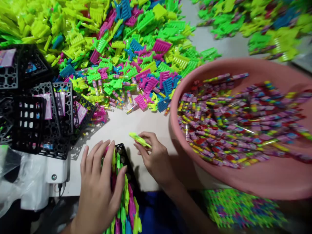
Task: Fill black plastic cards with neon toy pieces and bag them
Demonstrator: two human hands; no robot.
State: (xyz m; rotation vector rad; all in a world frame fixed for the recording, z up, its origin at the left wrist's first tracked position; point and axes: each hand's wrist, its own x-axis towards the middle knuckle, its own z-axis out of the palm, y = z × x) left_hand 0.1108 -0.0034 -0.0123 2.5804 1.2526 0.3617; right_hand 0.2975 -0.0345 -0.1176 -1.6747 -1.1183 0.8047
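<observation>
My right hand pinches a small neon-yellow plastic piece between thumb and fingertips, above the white table. My left hand lies with fingers stretched out over a narrow black perforated plastic crate near the table's front edge. Bright green, pink, yellow and blue plastic pieces stand packed in a row in and in front of that crate. The left palm and fingers rest against them and hide part of the row. Beyond both hands, a large heap of similar comb-like pieces spreads over the table.
At right, a big pink basin holds many small tubes in printed wrapping. Stacked black crates stand at left, above a white box with a cable and clear plastic bags. More coloured pieces lie below the basin.
</observation>
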